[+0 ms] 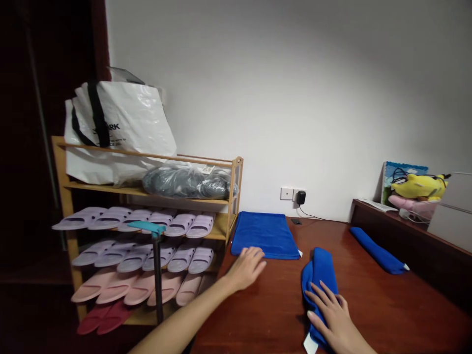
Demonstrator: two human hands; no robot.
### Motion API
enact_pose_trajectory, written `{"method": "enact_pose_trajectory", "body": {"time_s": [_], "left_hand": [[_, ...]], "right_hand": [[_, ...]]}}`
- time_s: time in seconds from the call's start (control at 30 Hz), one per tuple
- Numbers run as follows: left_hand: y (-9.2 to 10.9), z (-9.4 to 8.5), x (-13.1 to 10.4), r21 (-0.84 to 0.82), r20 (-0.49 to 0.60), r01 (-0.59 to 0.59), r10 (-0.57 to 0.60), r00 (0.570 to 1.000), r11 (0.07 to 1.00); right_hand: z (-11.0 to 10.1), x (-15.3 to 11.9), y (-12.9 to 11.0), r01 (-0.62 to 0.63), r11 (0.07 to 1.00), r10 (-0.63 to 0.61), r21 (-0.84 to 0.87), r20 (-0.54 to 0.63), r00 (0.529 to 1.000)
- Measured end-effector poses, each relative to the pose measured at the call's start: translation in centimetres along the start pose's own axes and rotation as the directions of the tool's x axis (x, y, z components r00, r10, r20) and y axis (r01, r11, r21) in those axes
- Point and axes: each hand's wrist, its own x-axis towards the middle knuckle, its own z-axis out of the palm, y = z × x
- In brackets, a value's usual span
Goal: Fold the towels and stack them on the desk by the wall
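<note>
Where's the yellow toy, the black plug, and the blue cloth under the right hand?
Yellow toy [422,188]: head view, on its middle.
Black plug [301,197]: head view, on its front.
Blue cloth [323,269] under the right hand [333,312]: head view, on its far half.

The folded cloth [326,265], flat cloth [263,236] and rolled cloth [378,250] all look like soft, matt fabric, against the smooth wood of the table [265,305] — varnished, with a dull gloss. The rack [221,226] is wood with a light sheen, the bag [134,110] shiny creased plastic, the clear wrapping [184,182] crinkled glossy film — and the lilac slippers [177,225] smooth, mostly matt moulded plastic or foam.
</note>
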Motion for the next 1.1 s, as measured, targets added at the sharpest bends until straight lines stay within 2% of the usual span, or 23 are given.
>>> {"method": "enact_pose_trajectory", "body": {"time_s": [0.1, 0.17, 0.23, 0.3, 0.4, 0.5, 0.6, 0.7, 0.83, 0.9, 0.93, 1.0, 1.1], "left_hand": [[5.7, -0.9, -0.6, -0.120, 0.148, -0.100, 0.117, 0.982, 0.988], [8.9, -1.1, -1.2, -0.154, 0.210, -0.117, 0.148, 0.966, 0.981], [10.9, -0.8, -1.9, -0.225, 0.287, -0.098, 0.162, 0.944, 0.970], [11.8, -0.4, -2.7, -0.294, 0.367, -0.048, 0.159, 0.917, 0.955], [12.0, -0.1, -3.5, -0.342, 0.429, 0.022, 0.135, 0.893, 0.939], [11.8, -0.2, -3.9, -0.360, 0.425, 0.050, 0.116, 0.898, 0.932], [11.9, -0.4, -4.3, -0.362, 0.402, 0.069, 0.089, 0.911, 0.930], [11.6, -0.5, -4.9, -0.371, 0.393, 0.069, 0.089, 0.915, 0.926], [10.8, -1.0, -6.3, -0.362, 0.414, 0.082, 0.081, 0.907, 0.928], [10.4, -1.6, -7.2, -0.345, 0.446, 0.091, 0.078, 0.892, 0.934], [10.2, -2.0, -7.6, -0.334, 0.463, 0.088, 0.082, 0.883, 0.938], [10.2, -3.1, -7.9, -0.320, 0.471, 0.076, 0.089, 0.878, 0.944], [10.2, -4.5, -6.8, -0.306, 0.372, 0.109, 0.014, 0.928, 0.946]], "right_hand": [[-0.9, -1.3, -2.6, 0.114, 0.993, -0.114, 0.009, 0.082, 0.990], [-1.4, -1.5, -3.3, 0.211, 0.976, -0.216, 0.052, 0.115, 0.970], [-1.7, -1.3, -2.9, 0.233, 0.963, -0.243, 0.137, 0.056, 0.968], [-1.8, -0.7, -1.9, 0.181, 0.960, -0.176, 0.212, -0.044, 0.983], [-1.9, 0.7, -0.9, 0.134, 0.974, -0.128, 0.184, -0.044, 0.991], [-2.5, 2.0, -1.1, 0.148, 0.987, -0.150, 0.057, 0.032, 0.988], [-3.3, 2.6, -0.3, 0.120, 0.992, -0.118, -0.048, 0.037, 0.992], [-3.7, 2.1, 3.4, 0.036, 0.997, -0.036, -0.063, 0.000, 0.999], [-3.4, 0.2, 10.8, -0.058, 0.996, 0.061, 0.072, -0.030, 0.998], [-3.4, -1.1, 13.2, -0.083, 0.990, 0.093, 0.118, -0.079, 0.993], [-3.5, -1.6, 13.6, -0.098, 0.987, 0.113, 0.129, -0.120, 0.986], [-3.9, -2.5, 12.7, -0.100, 0.985, 0.128, 0.139, -0.215, 0.968], [-4.2, -2.7, 8.0, 0.025, 0.996, 0.000, 0.084, -0.291, 0.957]]}}
